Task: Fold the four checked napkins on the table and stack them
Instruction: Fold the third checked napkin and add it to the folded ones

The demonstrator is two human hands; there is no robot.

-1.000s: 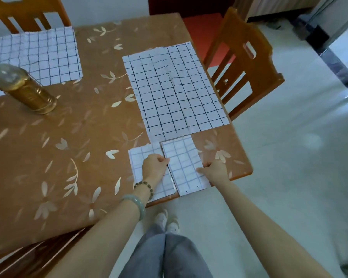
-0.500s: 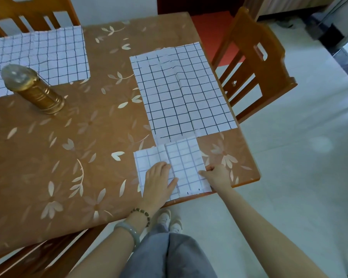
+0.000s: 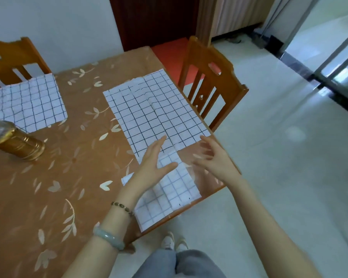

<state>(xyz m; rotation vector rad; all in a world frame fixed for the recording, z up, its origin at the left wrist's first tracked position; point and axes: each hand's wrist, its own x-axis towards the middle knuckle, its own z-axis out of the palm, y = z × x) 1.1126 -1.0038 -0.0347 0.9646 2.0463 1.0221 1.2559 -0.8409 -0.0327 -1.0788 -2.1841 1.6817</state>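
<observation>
Brown floral covering lies over the table (image 3: 48,177), with pale floor tiles beyond its right edge and a wooden chair (image 3: 211,85) tucked against that side. 2 folded napkins (image 3: 179,187) sit at the near right corner, the right one overlapping the left one, both close to the table edge. Just beyond them a flat napkin (image 3: 155,111) lies spread open, its near edge meeting the folded pair. A far napkin (image 3: 26,103) lies open at the far left, behind a gold jar (image 3: 18,143).

The left hand (image 3: 151,167) hovers with straight fingers over the folded pair, its fingertips reaching the flat napkin's near edge; whether it touches cloth I cannot tell. The right hand (image 3: 215,159) is blurred, fingers spread and holding nothing, above the table's corner.

The cloth looks thin, light and limp, and likely to slide on the glossy covering, so pinching 2 corners of one short edge should carry it best. White with a dark grid, the flat napkin shows a raised crease down its middle and rumpling at the far end.
</observation>
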